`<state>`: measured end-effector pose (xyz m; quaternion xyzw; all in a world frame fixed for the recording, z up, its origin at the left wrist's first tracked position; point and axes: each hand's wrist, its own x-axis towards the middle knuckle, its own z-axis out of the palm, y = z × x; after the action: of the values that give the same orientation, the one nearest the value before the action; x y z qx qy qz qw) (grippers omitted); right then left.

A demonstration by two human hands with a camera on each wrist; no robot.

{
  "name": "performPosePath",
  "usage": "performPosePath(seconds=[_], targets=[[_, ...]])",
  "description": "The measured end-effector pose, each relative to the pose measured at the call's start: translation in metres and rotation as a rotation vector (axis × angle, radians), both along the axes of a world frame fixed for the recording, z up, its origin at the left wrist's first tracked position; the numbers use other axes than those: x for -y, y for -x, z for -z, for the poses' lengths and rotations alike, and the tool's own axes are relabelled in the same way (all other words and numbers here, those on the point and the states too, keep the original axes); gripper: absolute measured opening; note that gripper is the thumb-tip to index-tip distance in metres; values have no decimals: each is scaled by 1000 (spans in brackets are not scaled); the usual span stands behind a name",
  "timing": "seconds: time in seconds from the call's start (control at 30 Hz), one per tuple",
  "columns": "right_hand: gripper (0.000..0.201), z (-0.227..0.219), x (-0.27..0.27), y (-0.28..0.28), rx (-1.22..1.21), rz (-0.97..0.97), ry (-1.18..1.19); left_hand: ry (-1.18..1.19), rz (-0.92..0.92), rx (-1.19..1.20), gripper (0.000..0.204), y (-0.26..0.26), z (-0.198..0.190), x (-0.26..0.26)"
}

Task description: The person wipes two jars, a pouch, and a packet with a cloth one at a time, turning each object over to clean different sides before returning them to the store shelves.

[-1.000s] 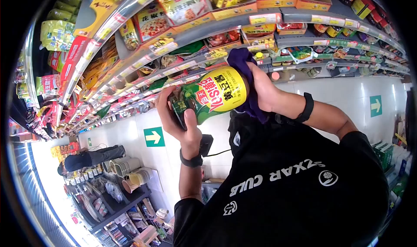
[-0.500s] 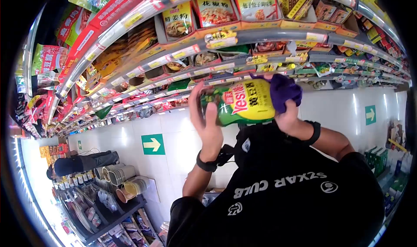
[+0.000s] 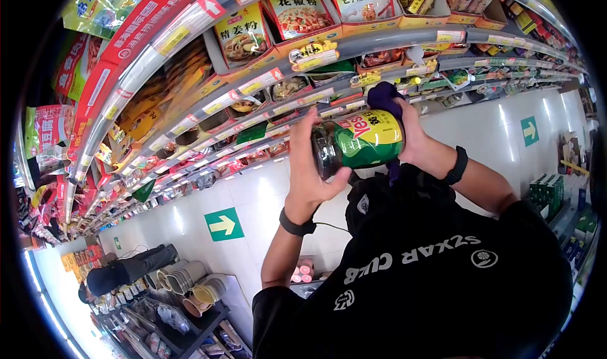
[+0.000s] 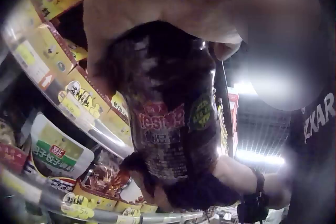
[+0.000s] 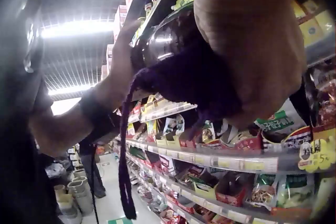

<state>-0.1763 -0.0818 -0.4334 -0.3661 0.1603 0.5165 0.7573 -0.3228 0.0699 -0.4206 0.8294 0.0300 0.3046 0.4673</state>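
Note:
A jar of soybean paste (image 3: 370, 138) with a yellow and green label is held up sideways in front of the shelves. My left hand (image 3: 308, 172) grips its left end, thumb below and fingers above. At the other end my right hand (image 3: 414, 134) holds a purple cloth (image 3: 383, 97) against the jar. In the left wrist view, the jar's back label (image 4: 163, 121) faces the camera, below my left hand (image 4: 163, 3). The right wrist view shows the cloth (image 5: 197, 79) bunched under my right hand (image 5: 252, 40), with a strip dangling.
Curved shelves (image 3: 354, 43) packed with seasoning packets (image 3: 297, 11) stand close in front of the hands. A green arrow sign (image 3: 223, 224) marks the pale floor. A person (image 3: 129, 270) stands farther off at left, near a rack with stacked buckets (image 3: 180, 277).
The jar has turned in my hands, so more green label shows. The purple cloth has shifted over the jar's right end. The head view has swung somewhat along the shelves.

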Motion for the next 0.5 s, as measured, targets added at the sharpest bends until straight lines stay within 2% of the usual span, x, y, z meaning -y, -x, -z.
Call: performPosePath(seconds=[0.07,0.17,0.2,0.3,0.37,0.5], targets=[[45,-1,0,-4,-38,-50,-1,80,-76,-33,79,-1,5,6],[50,3,1,-13,-102,-122,37,123,-86,-117,76,-5,-13,15],[50,6,4,-17,-138,-152,20,-38,-40,-129,78,-5,-30,17],[51,13,16,-29,-196,-255,-62,-241,68,-116,81,-12,-41,16],[49,19,24,-34,-212,-323,-89,-324,143,-53,80,-24,-41,15],[51,18,40,-50,-241,-333,-61,-349,102,-7,73,-48,-47,40]])
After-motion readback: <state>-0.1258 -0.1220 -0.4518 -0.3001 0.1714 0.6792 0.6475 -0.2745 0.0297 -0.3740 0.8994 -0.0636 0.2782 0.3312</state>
